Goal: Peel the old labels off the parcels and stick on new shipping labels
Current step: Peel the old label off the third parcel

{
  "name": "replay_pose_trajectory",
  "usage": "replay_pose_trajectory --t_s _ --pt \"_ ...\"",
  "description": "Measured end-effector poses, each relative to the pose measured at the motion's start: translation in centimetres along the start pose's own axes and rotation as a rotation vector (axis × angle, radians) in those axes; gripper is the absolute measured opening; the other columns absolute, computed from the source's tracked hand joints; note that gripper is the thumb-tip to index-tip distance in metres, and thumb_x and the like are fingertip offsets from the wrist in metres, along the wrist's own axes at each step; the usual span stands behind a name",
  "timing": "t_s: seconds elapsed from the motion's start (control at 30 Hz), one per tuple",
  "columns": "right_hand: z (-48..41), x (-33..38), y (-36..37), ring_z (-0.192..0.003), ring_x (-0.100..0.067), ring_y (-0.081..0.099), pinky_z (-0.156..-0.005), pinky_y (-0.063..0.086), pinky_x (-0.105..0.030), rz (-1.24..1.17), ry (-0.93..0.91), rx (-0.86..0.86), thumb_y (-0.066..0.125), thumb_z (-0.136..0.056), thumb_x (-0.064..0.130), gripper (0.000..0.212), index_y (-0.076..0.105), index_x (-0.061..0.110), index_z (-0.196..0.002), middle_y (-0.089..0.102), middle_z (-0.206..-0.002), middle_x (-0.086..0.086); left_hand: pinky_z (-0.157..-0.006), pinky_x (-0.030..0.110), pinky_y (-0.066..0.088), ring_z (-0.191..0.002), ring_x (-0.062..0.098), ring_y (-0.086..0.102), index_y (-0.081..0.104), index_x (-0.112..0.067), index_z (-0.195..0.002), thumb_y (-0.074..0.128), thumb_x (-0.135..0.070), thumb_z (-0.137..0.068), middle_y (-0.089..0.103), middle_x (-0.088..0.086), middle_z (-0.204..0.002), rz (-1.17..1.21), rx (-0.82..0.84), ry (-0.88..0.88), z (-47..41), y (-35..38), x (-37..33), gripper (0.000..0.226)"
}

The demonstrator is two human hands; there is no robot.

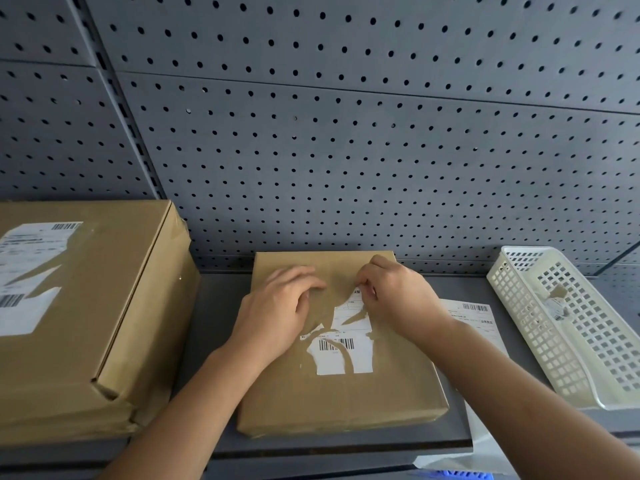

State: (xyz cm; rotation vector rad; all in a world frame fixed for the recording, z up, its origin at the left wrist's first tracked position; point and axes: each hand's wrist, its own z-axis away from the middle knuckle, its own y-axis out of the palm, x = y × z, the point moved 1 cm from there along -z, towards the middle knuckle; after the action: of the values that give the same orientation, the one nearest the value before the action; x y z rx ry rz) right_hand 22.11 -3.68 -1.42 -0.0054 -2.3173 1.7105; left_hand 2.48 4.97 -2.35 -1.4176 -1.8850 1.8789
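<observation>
A flat brown parcel (pixel 332 393) lies on the grey shelf in front of me. Its old white label (pixel 341 355) is torn, with ragged pieces and a barcode still stuck on. My left hand (pixel 277 313) rests flat on the parcel's top, fingers curled, to the left of the label. My right hand (pixel 394 296) pinches the torn upper edge of the old label between thumb and fingers. A new shipping label sheet (pixel 474 320) lies on the shelf to the right, partly under the parcel and my right forearm.
A larger brown box (pixel 114 306) with a partly torn label stands at the left. A white plastic basket (pixel 568 327) holding label scraps sits at the right. Grey pegboard (pixel 346 133) forms the back wall. The shelf's front edge (pixel 311 455) runs below the parcel.
</observation>
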Motion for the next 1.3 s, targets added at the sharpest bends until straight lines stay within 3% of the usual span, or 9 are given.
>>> replay_pose_trajectory --t_s 0.2,0.37,0.43,0.53,0.73,0.97,1.1,1.3 --pt "-0.9 0.1 -0.8 -0.087 -0.021 0.057 -0.067 0.047 -0.035 0.073 -0.016 0.186 0.045 -0.095 0.019 0.014 0.058 0.02 -0.1 0.055 -0.102 0.006 -0.085 0.028 0.048 -0.128 -0.006 0.038 0.066 -0.042 -0.117 0.048 -0.017 -0.1 0.05 -0.028 -0.138 0.008 -0.001 0.001 0.0 0.0 0.0 0.035" --pt "0.1 -0.7 -1.2 -0.078 -0.014 0.055 -0.075 0.051 -0.038 -0.192 0.064 0.174 0.049 -0.096 0.017 0.008 0.055 0.02 -0.093 0.056 -0.097 0.008 -0.084 0.03 0.05 -0.129 -0.004 0.04 0.066 -0.042 -0.116 0.048 -0.017 -0.1 0.05 -0.027 -0.137 0.003 -0.004 0.005 0.0 -0.1 -0.1 0.034" --pt "0.3 -1.1 -1.5 -0.079 -0.009 0.054 -0.077 0.05 -0.035 -0.301 0.077 0.161 0.053 -0.096 0.017 0.006 0.057 0.021 -0.097 0.054 -0.096 0.012 -0.084 0.031 0.052 -0.128 -0.004 0.04 0.066 -0.042 -0.116 0.048 -0.017 -0.1 0.051 -0.027 -0.137 0.005 -0.008 0.006 0.0 0.0 0.0 0.034" --pt "0.4 -1.2 -1.5 -0.082 -0.006 0.055 -0.08 0.048 -0.024 -0.302 0.063 0.166 0.06 -0.093 0.017 0.019 0.063 0.023 -0.111 0.053 -0.101 0.012 -0.083 0.031 0.051 -0.128 -0.004 0.041 0.067 -0.042 -0.116 0.048 -0.017 -0.1 0.051 -0.027 -0.137 0.003 -0.01 0.007 0.1 -0.1 0.0 0.034" --pt "1.0 -0.1 -1.5 -0.085 -0.011 0.054 -0.073 0.051 -0.035 -0.224 0.039 0.119 0.059 -0.094 0.015 0.008 0.063 0.021 -0.093 0.055 -0.1 0.01 -0.08 0.028 0.05 -0.128 -0.003 0.041 0.067 -0.041 -0.115 0.048 -0.016 -0.099 0.051 -0.027 -0.137 0.0 -0.01 0.005 0.0 0.0 -0.1 0.034" --pt "2.1 2.0 -3.9 -0.078 -0.008 0.059 -0.07 0.044 -0.014 -0.575 0.096 0.226 0.057 -0.099 0.014 0.008 0.059 0.018 -0.092 0.065 -0.084 0.006 -0.08 0.025 0.042 -0.13 -0.009 0.034 0.064 -0.044 -0.119 0.045 -0.02 -0.101 0.046 -0.03 -0.14 -0.029 0.026 -0.021 0.0 -0.2 -0.2 0.036" --pt "1.9 2.3 -3.7 -0.079 -0.008 0.06 -0.07 0.047 -0.015 -0.598 0.129 0.215 0.061 -0.097 0.019 0.004 0.058 0.022 -0.097 0.063 -0.088 0.01 -0.084 0.028 0.044 -0.131 -0.009 0.032 0.063 -0.044 -0.121 0.044 -0.021 -0.102 0.044 -0.03 -0.141 -0.032 0.043 -0.033 0.0 -0.3 -0.3 0.036" --pt "2.1 2.5 -2.5 -0.078 -0.006 0.058 -0.075 0.052 -0.025 -0.522 0.16 0.255 0.073 -0.087 0.02 0.035 0.052 0.028 -0.113 0.056 -0.095 0.013 -0.083 0.025 0.042 -0.131 -0.006 0.035 0.067 -0.042 -0.119 0.047 -0.019 -0.101 0.049 -0.027 -0.139 -0.015 0.018 -0.023 0.1 -0.3 -0.5 0.035"
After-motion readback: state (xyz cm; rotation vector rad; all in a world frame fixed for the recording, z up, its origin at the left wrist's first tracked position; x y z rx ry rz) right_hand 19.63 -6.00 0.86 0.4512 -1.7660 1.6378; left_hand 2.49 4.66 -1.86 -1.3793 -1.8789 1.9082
